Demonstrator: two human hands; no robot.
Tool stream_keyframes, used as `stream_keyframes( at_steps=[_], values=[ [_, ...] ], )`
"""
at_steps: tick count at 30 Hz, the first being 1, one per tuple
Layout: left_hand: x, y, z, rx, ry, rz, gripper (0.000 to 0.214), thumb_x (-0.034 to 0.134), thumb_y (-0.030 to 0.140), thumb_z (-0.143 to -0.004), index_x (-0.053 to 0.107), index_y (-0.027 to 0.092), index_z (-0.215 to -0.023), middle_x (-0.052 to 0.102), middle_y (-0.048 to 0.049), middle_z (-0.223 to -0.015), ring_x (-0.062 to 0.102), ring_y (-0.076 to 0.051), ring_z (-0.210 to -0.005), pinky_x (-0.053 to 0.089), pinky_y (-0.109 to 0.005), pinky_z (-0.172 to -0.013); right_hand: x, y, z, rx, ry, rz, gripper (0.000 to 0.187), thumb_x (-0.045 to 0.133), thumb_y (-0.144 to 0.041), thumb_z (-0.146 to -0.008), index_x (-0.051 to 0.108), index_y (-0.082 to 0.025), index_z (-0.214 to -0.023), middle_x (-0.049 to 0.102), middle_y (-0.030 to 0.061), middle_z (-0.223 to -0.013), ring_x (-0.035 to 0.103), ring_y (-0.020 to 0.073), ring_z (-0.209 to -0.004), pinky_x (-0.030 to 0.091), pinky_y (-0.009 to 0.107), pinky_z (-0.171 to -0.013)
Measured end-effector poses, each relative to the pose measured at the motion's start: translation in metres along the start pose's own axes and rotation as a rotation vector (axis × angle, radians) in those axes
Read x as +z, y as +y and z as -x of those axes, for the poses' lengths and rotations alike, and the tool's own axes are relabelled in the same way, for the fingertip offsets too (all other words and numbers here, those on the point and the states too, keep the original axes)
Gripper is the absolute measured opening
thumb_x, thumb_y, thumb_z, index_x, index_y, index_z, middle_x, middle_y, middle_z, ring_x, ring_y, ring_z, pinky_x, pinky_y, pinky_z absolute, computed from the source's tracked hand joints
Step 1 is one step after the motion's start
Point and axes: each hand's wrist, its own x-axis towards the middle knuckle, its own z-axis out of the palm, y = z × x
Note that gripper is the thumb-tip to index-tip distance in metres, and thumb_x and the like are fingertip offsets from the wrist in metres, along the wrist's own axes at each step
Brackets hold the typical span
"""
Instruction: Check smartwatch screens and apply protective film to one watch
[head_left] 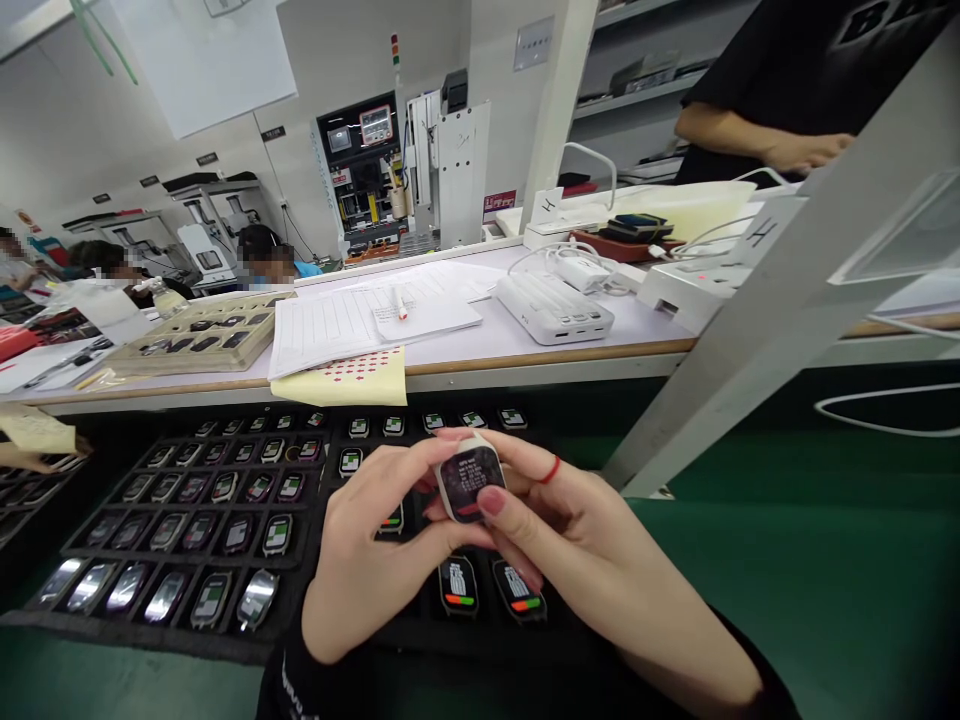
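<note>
Between both hands, above the black foam trays, is a smartwatch (466, 478) without a strap, its dark screen showing lines of small white text. My left hand (375, 540) grips its left side, with thumb below and fingers along the top. My right hand (577, 530) holds the right side, its thumb on the lower right of the screen and a red band round one finger. Beneath them, two watches (459, 588) with lit screens showing red and green bars lie in the nearer tray row. To the left, a foam tray (247, 578) holds several rows of similar watches.
On the bench shelf lie paper sheets (315, 325), a marker (400, 303), a white power bank (553, 307) and a watch-part tray (202, 340). A slanted metal post (720, 330) rises at right. A co-worker's arm (757, 140) shows behind it; another person's hand (34, 455) is far left.
</note>
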Motion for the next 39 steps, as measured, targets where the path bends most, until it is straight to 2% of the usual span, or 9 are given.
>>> stream_keyframes(
  at_steps=[5, 11, 14, 18, 21, 26, 29, 34, 39],
  values=[
    [-0.002, 0.0, 0.0, -0.018, -0.009, 0.016, 0.059, 0.086, 0.027, -0.073, 0.062, 0.032, -0.127, 0.073, 0.0034, -0.119, 0.065, -0.009, -0.092, 0.054, -0.017, -0.083, 0.001, 0.0, 0.002, -0.004, -0.028, -0.017, 0.04, 0.052, -0.048, -0.107, 0.057, -0.028, -0.142, 0.069, 0.0037, -0.09, 0.044, 0.0065, -0.05, 0.045, 0.016, -0.049],
    [-0.001, 0.003, -0.003, 0.03, -0.026, -0.014, 0.054, 0.084, 0.026, -0.076, 0.062, 0.029, -0.126, 0.074, 0.0033, -0.113, 0.064, -0.007, -0.086, 0.053, -0.016, -0.084, 0.008, -0.003, -0.004, 0.016, 0.075, 0.014, 0.032, 0.062, -0.049, -0.102, 0.068, -0.026, -0.123, 0.068, 0.001, -0.077, 0.04, 0.0069, -0.047, 0.043, 0.015, -0.045],
    [-0.002, 0.003, -0.003, 0.011, -0.033, -0.012, 0.054, 0.084, 0.028, -0.077, 0.063, 0.029, -0.126, 0.074, 0.0029, -0.11, 0.064, -0.007, -0.087, 0.053, -0.016, -0.085, 0.005, -0.003, -0.003, -0.001, 0.033, 0.043, 0.03, 0.059, -0.046, -0.104, 0.066, -0.027, -0.126, 0.07, 0.0019, -0.082, 0.047, 0.0086, -0.05, 0.045, 0.016, -0.046],
    [-0.007, 0.003, -0.002, -0.021, -0.056, 0.001, 0.052, 0.083, 0.028, -0.078, 0.063, 0.031, -0.126, 0.074, 0.0037, -0.113, 0.065, -0.007, -0.087, 0.052, -0.016, -0.086, -0.002, -0.005, 0.003, -0.025, -0.051, 0.145, 0.037, 0.061, -0.031, -0.102, 0.056, -0.029, -0.139, 0.072, 0.0035, -0.097, 0.064, 0.0146, -0.073, 0.052, 0.02, -0.06],
    [-0.007, 0.003, -0.002, -0.011, -0.07, 0.005, 0.052, 0.082, 0.028, -0.079, 0.062, 0.031, -0.127, 0.073, 0.0032, -0.12, 0.066, -0.008, -0.097, 0.052, -0.016, -0.089, -0.006, -0.009, 0.006, 0.006, -0.063, 0.196, 0.043, 0.062, -0.027, -0.098, 0.055, -0.03, -0.14, 0.072, 0.0034, -0.102, 0.064, 0.0153, -0.077, 0.053, 0.022, -0.069],
    [-0.005, 0.004, -0.005, 0.001, -0.076, -0.01, 0.048, 0.082, 0.029, -0.079, 0.064, 0.027, -0.123, 0.075, 0.0026, -0.115, 0.067, -0.007, -0.091, 0.052, -0.013, -0.085, -0.009, -0.014, 0.006, 0.071, -0.061, 0.214, 0.044, 0.065, -0.037, -0.097, 0.057, -0.027, -0.14, 0.07, 0.0032, -0.095, 0.054, 0.0133, -0.067, 0.048, 0.02, -0.057],
    [-0.004, 0.004, -0.006, 0.031, -0.076, -0.037, 0.048, 0.081, 0.028, -0.08, 0.063, 0.026, -0.125, 0.075, 0.002, -0.117, 0.067, -0.007, -0.09, 0.053, -0.015, -0.087, -0.011, -0.012, 0.004, 0.06, -0.078, 0.201, 0.045, 0.059, -0.046, -0.102, 0.055, -0.027, -0.143, 0.067, 0.0016, -0.084, 0.049, 0.012, -0.06, 0.044, 0.02, -0.052],
    [-0.002, 0.001, -0.006, 0.031, -0.076, -0.068, 0.051, 0.081, 0.028, -0.08, 0.063, 0.028, -0.127, 0.074, 0.0015, -0.117, 0.066, -0.008, -0.088, 0.054, -0.017, -0.086, -0.012, -0.012, 0.002, -0.015, 0.018, 0.285, 0.04, 0.052, -0.048, -0.106, 0.066, -0.024, -0.134, 0.049, -0.0029, -0.059, 0.046, 0.0129, -0.054, 0.042, 0.021, -0.051],
    [-0.001, 0.0, -0.004, 0.005, -0.082, -0.093, 0.054, 0.081, 0.027, -0.08, 0.062, 0.031, -0.13, 0.074, 0.0028, -0.103, 0.065, -0.009, -0.082, 0.055, -0.02, -0.084, -0.016, -0.012, 0.002, -0.034, 0.116, 0.411, 0.044, 0.053, -0.054, -0.103, 0.07, -0.022, -0.128, 0.063, 0.0024, -0.072, 0.051, 0.0146, -0.057, 0.044, 0.024, -0.052]
  ],
)
